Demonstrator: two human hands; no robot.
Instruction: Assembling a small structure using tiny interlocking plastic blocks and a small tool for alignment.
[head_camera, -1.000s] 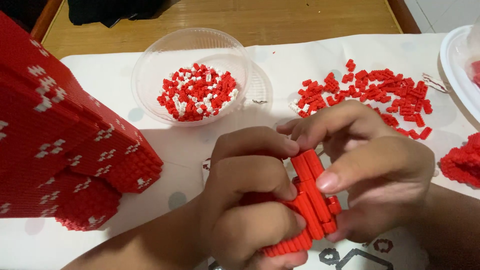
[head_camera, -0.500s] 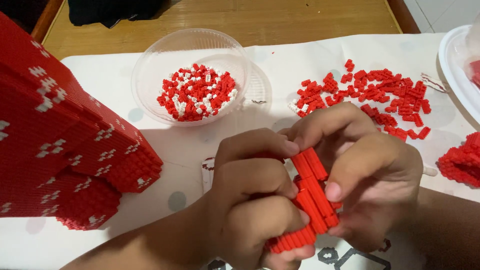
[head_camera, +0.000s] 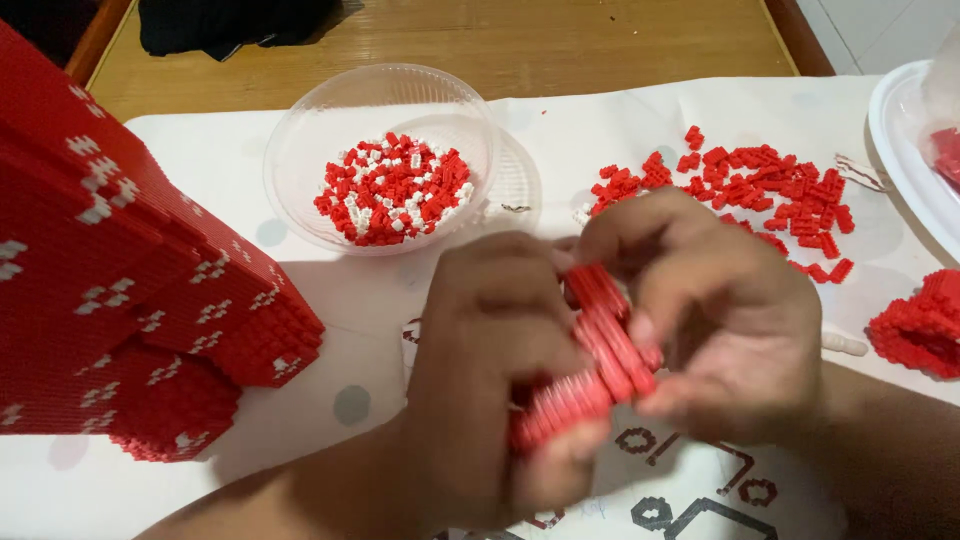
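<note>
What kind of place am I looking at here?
Probably a home hobby table: a white printed sheet covers a wooden tabletop, with a bowl of tiny bricks, loose red bricks and a large red brick model.

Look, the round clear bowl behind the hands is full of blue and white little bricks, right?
Not quite. The head view shows the round clear bowl behind the hands holds red and white little bricks, not blue. Both the left hand and the right hand hold a red brick piece.
</note>
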